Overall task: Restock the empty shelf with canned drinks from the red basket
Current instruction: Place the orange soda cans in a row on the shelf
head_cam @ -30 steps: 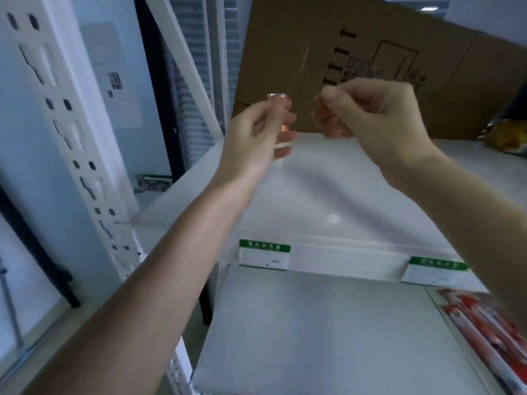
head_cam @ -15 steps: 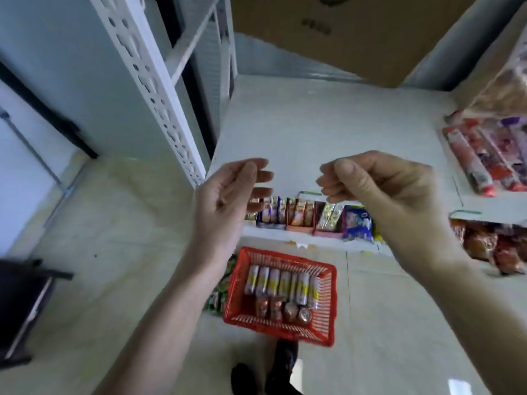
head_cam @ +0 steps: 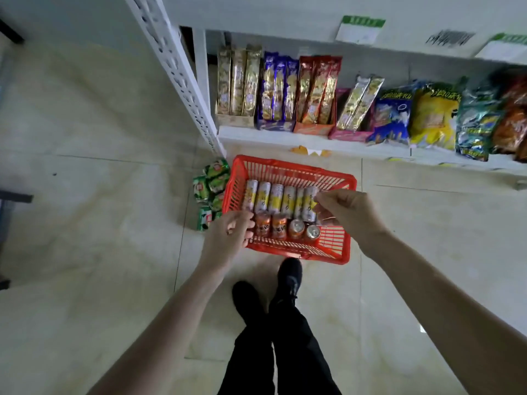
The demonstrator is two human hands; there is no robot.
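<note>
The red basket (head_cam: 285,167) stands on the floor in front of my feet. Inside it several tall white-and-yellow cans (head_cam: 273,199) lie side by side, and a row of short orange cans (head_cam: 278,229) lies nearer to me. My left hand (head_cam: 228,233) hovers over the basket's near left corner with its fingers loosely curled, close to the leftmost orange can and holding nothing. Over the right end of the tall cans is my right hand (head_cam: 349,213), fingers bent and empty, its fingertips near the rightmost tall can. The empty shelf is out of view.
Green drink packs (head_cam: 212,189) lie on the floor left of the basket. The bottom shelf (head_cam: 285,136) behind it carries snack boxes and chip bags. A white perforated shelf post (head_cam: 176,72) rises at the left. My black shoes (head_cam: 289,275) stand just behind the basket.
The view has swung down from the empty shelf to the floor. My left hand let go of a can on the shelf, and both hands came down empty over the basket.
</note>
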